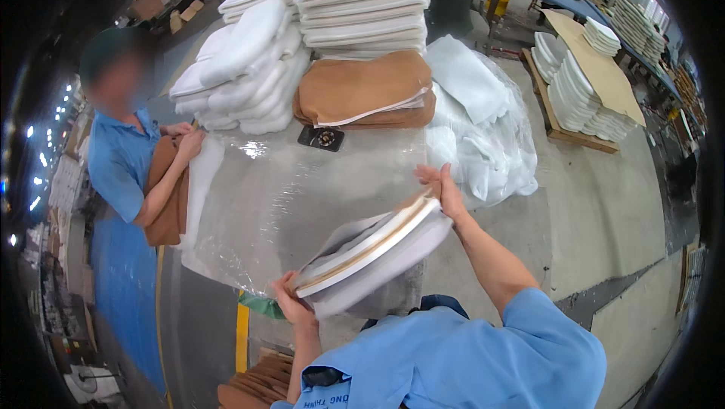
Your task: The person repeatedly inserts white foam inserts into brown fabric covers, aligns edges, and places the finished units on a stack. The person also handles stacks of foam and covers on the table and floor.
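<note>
While one layered grey, white and brown pad (370, 254) is held bowed at lower centre | left hand (293, 299): grip pinching its lower-left end | right hand (445, 190): grip spread against its upper-right end | upper centre: one black phone (321, 138), one brown pile (362, 92), shiny plastic-covered worktop (249, 175), at least two fluffy white stacks (362, 1)

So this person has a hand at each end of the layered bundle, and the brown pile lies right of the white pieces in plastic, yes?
No: the head view shows the brown pile left of the white pieces in plastic. The left hand and right hand are at the ends of the layered bundle.
</note>
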The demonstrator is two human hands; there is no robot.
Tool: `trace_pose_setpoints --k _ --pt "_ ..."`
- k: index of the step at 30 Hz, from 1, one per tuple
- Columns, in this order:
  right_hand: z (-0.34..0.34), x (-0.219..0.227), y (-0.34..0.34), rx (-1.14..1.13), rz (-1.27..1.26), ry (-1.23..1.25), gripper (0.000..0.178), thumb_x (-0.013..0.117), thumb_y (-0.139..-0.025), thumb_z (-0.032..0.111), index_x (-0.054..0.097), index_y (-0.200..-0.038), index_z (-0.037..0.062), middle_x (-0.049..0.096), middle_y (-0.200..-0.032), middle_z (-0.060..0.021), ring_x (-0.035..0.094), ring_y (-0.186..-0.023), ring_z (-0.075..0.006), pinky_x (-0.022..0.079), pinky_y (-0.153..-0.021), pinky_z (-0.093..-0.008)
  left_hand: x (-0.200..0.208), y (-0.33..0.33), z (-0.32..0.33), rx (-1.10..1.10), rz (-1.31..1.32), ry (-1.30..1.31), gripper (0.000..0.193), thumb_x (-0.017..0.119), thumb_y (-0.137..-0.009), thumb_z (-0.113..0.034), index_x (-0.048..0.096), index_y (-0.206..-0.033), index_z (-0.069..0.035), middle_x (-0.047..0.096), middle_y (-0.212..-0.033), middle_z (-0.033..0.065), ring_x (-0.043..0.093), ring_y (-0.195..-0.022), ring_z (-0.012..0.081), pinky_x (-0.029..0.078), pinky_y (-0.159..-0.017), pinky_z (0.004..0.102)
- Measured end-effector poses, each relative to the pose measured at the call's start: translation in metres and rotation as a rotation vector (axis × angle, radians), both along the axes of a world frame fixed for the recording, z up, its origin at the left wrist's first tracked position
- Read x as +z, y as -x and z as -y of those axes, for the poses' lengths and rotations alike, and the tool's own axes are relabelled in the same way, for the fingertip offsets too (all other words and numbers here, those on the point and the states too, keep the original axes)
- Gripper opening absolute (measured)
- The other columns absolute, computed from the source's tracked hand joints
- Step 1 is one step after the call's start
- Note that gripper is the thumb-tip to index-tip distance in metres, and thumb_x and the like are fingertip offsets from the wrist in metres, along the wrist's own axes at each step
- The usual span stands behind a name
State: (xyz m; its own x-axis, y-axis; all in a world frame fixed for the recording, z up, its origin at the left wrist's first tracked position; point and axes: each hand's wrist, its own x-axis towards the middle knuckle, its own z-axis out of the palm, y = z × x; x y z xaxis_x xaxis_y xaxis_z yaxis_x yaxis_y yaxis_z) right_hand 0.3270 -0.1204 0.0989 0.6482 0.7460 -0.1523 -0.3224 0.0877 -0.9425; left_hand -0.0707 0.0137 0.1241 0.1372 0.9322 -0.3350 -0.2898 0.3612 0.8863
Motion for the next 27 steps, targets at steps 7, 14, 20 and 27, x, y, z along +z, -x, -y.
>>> trace_pose_setpoints --k 7,14,20,27 --pt "-0.014 -0.026 -0.012 -0.048 0.023 0.145 0.091 0.012 -0.105 0.072 0.048 -0.153 0.0037 0.056 -0.148 -0.0178 0.045 -0.138 -0.0298 0.032 -0.119 -0.0425 -0.029 0.011 -0.007 -0.065 0.038 -0.017 0.061 0.044 -0.108 -0.058 0.058 -0.128 -0.002 0.064 -0.122 0.0113 0.060 -0.116 0.0245 0.047 -0.104 0.0399" --pt "0.014 0.030 0.029 -0.132 0.309 0.099 0.057 0.055 -0.106 0.044 0.055 -0.148 0.0046 0.054 -0.145 -0.0145 0.054 -0.128 -0.0232 0.041 -0.112 -0.0377 -0.020 0.011 -0.012 -0.082 0.035 0.045 0.059 0.045 -0.109 -0.057 0.058 -0.127 -0.002 0.064 -0.121 0.0101 0.060 -0.114 0.0231 0.046 -0.103 0.0386" --pt "0.016 0.054 0.045 -0.104 0.726 0.341 0.056 0.069 -0.096 0.033 0.059 -0.145 0.0076 0.054 -0.145 -0.0209 0.055 -0.132 -0.0322 0.042 -0.113 -0.0378 -0.022 0.019 -0.014 -0.176 0.061 -0.054 0.052 0.047 -0.110 -0.051 0.060 -0.123 -0.002 0.063 -0.118 0.0083 0.058 -0.114 0.0203 0.044 -0.104 0.0372" --pt "0.014 0.042 0.054 -0.153 0.867 0.425 0.048 0.067 -0.097 0.032 0.063 -0.140 0.0109 0.047 -0.155 -0.0241 0.049 -0.141 -0.0364 0.047 -0.108 -0.0412 -0.039 0.031 -0.018 -0.327 0.095 -0.144 0.047 0.046 -0.111 -0.045 0.060 -0.126 -0.002 0.062 -0.119 0.0079 0.057 -0.113 0.0187 0.044 -0.103 0.0353"
